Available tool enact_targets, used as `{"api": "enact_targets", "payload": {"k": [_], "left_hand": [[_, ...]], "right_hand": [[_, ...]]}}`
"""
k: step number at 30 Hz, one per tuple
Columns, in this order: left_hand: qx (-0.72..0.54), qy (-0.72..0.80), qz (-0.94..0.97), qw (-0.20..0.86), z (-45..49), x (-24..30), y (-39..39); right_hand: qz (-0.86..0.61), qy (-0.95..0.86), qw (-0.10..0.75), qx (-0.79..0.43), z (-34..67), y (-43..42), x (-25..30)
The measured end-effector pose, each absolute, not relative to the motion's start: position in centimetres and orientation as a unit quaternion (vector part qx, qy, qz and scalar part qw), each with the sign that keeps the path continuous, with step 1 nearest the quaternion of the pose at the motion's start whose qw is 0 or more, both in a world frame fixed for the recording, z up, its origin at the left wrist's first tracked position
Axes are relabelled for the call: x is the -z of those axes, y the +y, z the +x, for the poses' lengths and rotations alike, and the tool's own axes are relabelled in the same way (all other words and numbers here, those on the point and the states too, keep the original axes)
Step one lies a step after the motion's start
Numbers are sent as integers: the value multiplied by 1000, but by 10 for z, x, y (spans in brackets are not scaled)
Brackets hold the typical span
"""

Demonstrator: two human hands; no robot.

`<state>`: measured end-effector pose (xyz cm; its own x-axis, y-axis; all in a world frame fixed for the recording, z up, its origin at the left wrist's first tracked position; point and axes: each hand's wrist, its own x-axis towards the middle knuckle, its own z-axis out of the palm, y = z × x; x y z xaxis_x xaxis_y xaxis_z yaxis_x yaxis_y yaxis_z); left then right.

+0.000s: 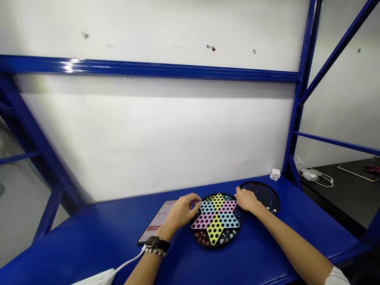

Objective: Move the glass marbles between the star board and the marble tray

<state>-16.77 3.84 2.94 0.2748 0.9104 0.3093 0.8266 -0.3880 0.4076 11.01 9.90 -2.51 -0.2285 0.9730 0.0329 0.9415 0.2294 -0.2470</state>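
Observation:
A round Chinese checkers board (217, 213) lies on the blue tabletop, with a star of yellow, pink and light-blue points. Around the star, dark compartments hold marbles: reddish ones (202, 238) at the front left, clear ones (228, 236) at the front right. My left hand (184, 210), with a watch on its wrist, is at the board's left edge, thumb and fingers curled into a pinch. Whatever is in that pinch is too small to name. My right hand (247, 200) is closed at the board's upper right edge, its fingertips partly hidden.
A round black lid (268, 194) with white pieces on it lies behind my right hand. Left of the board lies a tablet or phone (158, 219) showing a timer, with a white cable (130, 261). A white charger (275, 174) stands near the wall. Blue frame bars (292, 130) rise at the right.

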Motion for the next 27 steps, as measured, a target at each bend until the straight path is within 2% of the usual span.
{"api": "enact_targets", "payload": {"k": [4,8,22,24,27], "left_hand": [[-254,541,798,82,-169,-27,40],[-249,540,800,82,-169,-25,41],[-278,536,793,76,-171,-29,39],[-289,529,795,71,-173,-26,41],[-312,526,790,43,-178,-21,45]], "right_hand": [[-594,-798,52,-83,112,93,22],[-583,-804,58,-100,123,94,26],[-544,-764,278,-208,105,105,19],[-525,-770,289,-221,87,101,14],[-495,-797,257,-234,44,91,6]]}}
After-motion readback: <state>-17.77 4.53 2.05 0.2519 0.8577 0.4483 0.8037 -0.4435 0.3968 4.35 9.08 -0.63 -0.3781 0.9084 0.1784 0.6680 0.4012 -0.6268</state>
